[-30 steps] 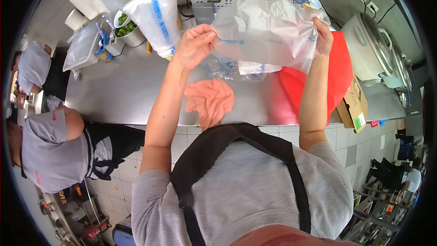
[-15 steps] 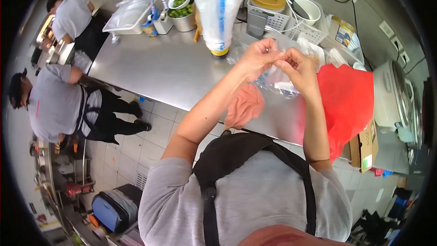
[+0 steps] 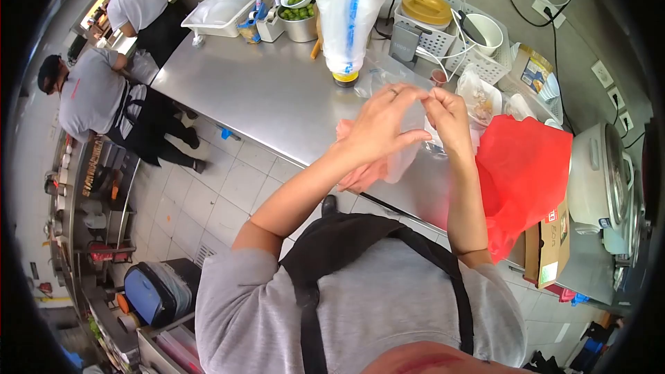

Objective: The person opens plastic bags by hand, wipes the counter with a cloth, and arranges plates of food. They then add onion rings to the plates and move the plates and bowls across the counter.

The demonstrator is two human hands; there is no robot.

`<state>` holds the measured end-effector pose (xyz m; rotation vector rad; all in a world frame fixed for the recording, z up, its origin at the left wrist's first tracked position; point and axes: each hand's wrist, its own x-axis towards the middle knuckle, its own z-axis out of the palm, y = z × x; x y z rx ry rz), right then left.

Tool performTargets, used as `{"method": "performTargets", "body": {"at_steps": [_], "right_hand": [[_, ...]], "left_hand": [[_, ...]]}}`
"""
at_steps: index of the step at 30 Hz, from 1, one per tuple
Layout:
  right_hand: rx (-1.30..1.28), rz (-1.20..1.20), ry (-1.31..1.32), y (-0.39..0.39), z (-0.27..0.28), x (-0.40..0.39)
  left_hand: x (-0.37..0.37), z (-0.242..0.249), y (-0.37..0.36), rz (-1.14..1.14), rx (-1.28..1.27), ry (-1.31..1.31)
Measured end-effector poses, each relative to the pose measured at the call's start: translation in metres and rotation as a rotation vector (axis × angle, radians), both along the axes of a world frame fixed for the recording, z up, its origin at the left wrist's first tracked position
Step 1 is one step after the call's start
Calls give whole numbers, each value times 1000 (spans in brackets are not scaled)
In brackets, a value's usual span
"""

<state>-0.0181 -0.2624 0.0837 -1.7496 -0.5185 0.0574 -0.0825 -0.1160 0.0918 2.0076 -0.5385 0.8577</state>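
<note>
My left hand [image 3: 381, 121] has its fingers stretched toward my right hand, with the thumb held apart; its fingertips meet the right ones. My right hand [image 3: 449, 116] is pinched at the top of a thin clear plastic bag [image 3: 402, 159], which hangs between and below the hands. Behind my left hand, a crumpled pink cloth [image 3: 355, 179] lies at the table's front edge. A red bag [image 3: 525, 173] lies right of my right hand. Beyond the hands, a tall clear bag with a blue stripe [image 3: 348, 24] stands on a yellow and black base.
A steel table [image 3: 242, 90] bears a pot of green fruit [image 3: 299, 28], a tape dispenser [image 3: 270, 25], a white tray [image 3: 222, 24] and white baskets [image 3: 485, 62]. A cooker [image 3: 599, 166] and cardboard box [image 3: 554, 249] stand right. Two co-workers [image 3: 93, 97] [image 3: 142, 3] are at left.
My left thumb has moved away from the fingertips, and the left hand has opened out. The clear bag now hangs lower between the hands. The whole view has shifted slightly.
</note>
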Motion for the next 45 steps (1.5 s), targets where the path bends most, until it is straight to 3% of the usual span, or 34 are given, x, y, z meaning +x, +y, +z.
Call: {"method": "performTargets", "body": {"at_steps": [2,4,11,13,17,19,20,23,24,26,28,31,33,35,37,41,43,45], "right_hand": [[39,43,48,4,0,-2],[163,142,151,5,6,-4],[238,75,140,59,12,8],[248,104,149,86,7,12],[316,204,145,141,6,17],[555,-140,1,159,-10,32],[444,-325,-103,156,-26,49],[290,-404,-208,166,-71,95],[276,-249,-56,172,-79,96],[234,-286,-56,192,-82,89],[183,-323,-46,194,-81,85],[186,-290,-50,188,-77,69],[-207,-517,-49,178,-68,41],[-637,-358,-61,171,-65,2],[-643,-55,-417,160,-109,-34],[-758,-86,-445,126,-152,-49],[-966,-178,-172,115,-135,-28],[-890,-320,-399,122,-99,-16]], "left_hand": [[1,-3,3,18,68,64],[6,-3,17,-132,-156,633],[25,-10,71,-272,-64,337],[26,-4,90,-58,-111,52],[36,-22,171,-146,49,158],[37,-24,205,-136,59,317],[40,-22,219,-154,62,316],[45,-12,246,-310,44,366],[49,-5,251,-331,32,292],[61,-2,259,-367,16,215],[76,-3,265,-494,-199,302],[86,3,270,-706,-246,434],[86,9,269,-795,-244,395],[87,11,273,-714,-98,364],[95,12,275,-709,-64,353],[106,19,272,-718,109,441],[109,21,265,-756,141,473],[114,22,257,-897,208,556]]}}
